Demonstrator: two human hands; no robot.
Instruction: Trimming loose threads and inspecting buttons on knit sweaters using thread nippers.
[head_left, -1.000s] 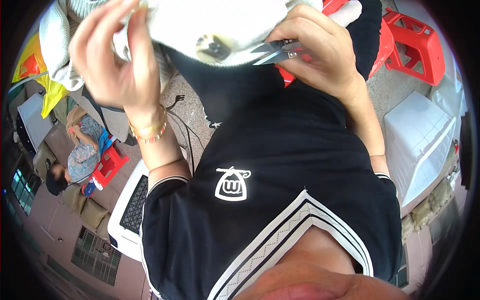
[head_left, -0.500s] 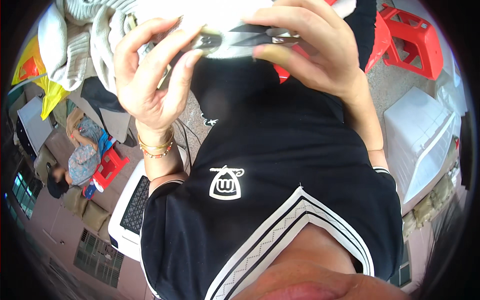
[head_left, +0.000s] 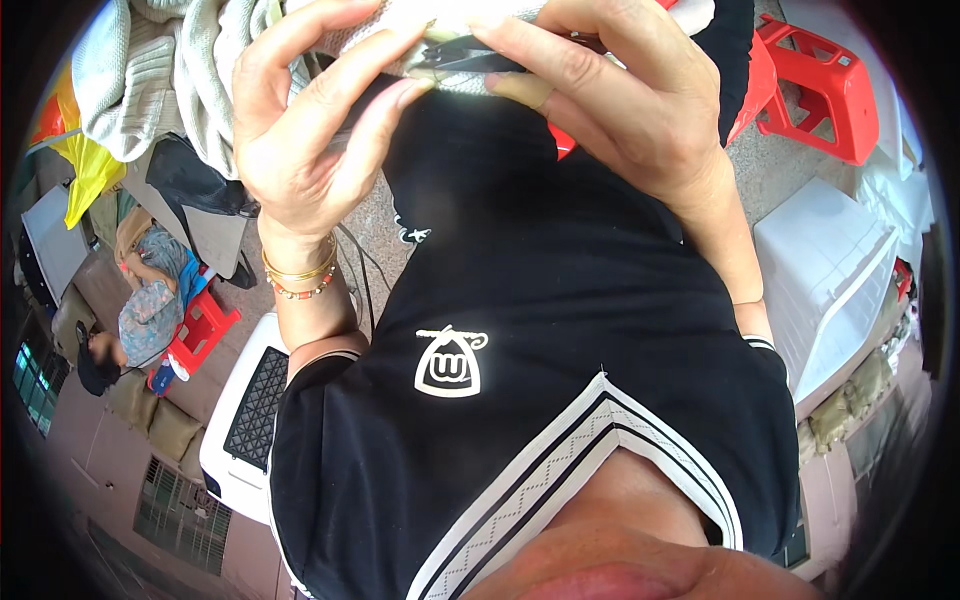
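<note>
At the top middle, my left hand [head_left: 310, 125] and my right hand [head_left: 635, 95] come close together over a white knit garment [head_left: 465, 84], which is partly washed out by glare. My left fingers and thumb are closed on the edge of the knit. Between my right thumb and fingers is a pair of small dark snips [head_left: 455, 52], its pointed blades lying across the fabric toward my left fingertips. The handle is mostly hidden in my right hand. Whether the blades touch a thread cannot be made out.
Cream ribbed knitwear [head_left: 150, 85] lies at upper left, near a yellow bag [head_left: 92, 185]. A red stool [head_left: 815, 90] and a translucent white bin [head_left: 825, 265] stand on the right. Another person [head_left: 150, 300] sits on the left, beyond a white appliance [head_left: 240, 430].
The snips' blades have shifted left, closer to my left fingertips. My left thumb has come slightly up and right, and both hands sit slightly higher in view.
</note>
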